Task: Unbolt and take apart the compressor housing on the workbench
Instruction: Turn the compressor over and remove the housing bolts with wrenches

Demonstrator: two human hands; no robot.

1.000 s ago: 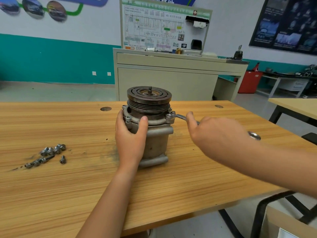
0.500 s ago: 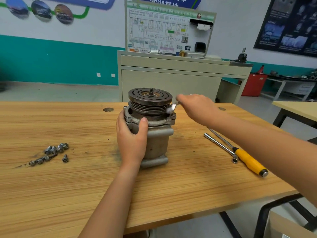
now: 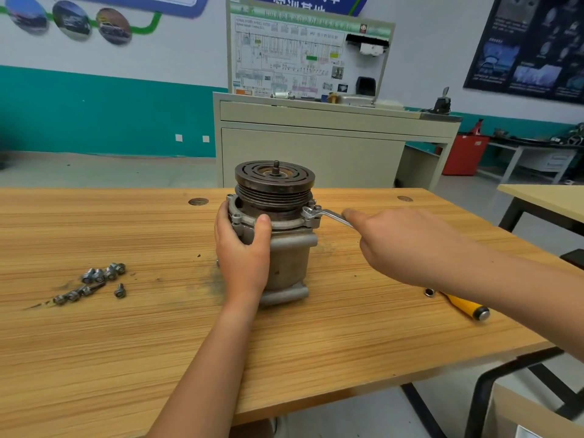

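The left hand (image 3: 243, 252) is wrapped round the side of the compressor housing (image 3: 292, 251). Its thumb is laid up against the flange and its fingers are curled round the left side. The left forearm is stretched up from the lower edge. The right hand (image 3: 403, 245) is closed over the handle of a wrench (image 3: 327, 214), with the index finger extended along it. The right forearm is brought in from the right.

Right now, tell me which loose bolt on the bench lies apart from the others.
The lone bolt, by itself just below the right end of the upper cluster; the other bolts lie bunched, touching their neighbours.
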